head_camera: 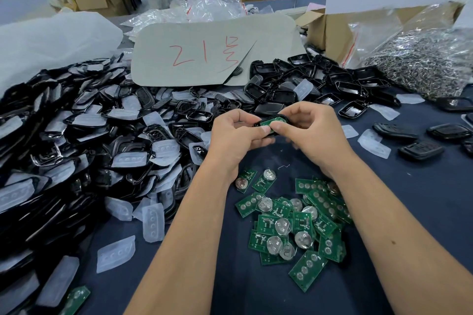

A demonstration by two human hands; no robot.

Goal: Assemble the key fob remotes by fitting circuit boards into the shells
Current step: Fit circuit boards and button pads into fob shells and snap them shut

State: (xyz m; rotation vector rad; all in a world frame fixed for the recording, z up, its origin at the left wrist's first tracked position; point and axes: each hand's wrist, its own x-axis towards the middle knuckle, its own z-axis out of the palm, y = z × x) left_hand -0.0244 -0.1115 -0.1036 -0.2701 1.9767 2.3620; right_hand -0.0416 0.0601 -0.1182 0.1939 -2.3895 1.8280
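Observation:
Both hands meet above the dark blue table [422, 212], holding one black key fob shell [286, 121] with a green circuit board [267, 123] lying in it. My left hand [235, 135] grips the shell's left end, thumb against the board. My right hand [311, 128] grips the right end, and its thumb presses down on the board. Most of the shell is hidden by fingers. A loose pile of green circuit boards [294, 225] with round battery clips lies below my hands.
A big heap of black shells and translucent rubber button pads [89, 148] fills the left. More black shell halves [320, 84] lie behind. Several closed fobs [419, 149] sit at right. A cardboard sheet [204, 54], a bag of metal rings [422, 64] and an open box [332, 30] stand at the back.

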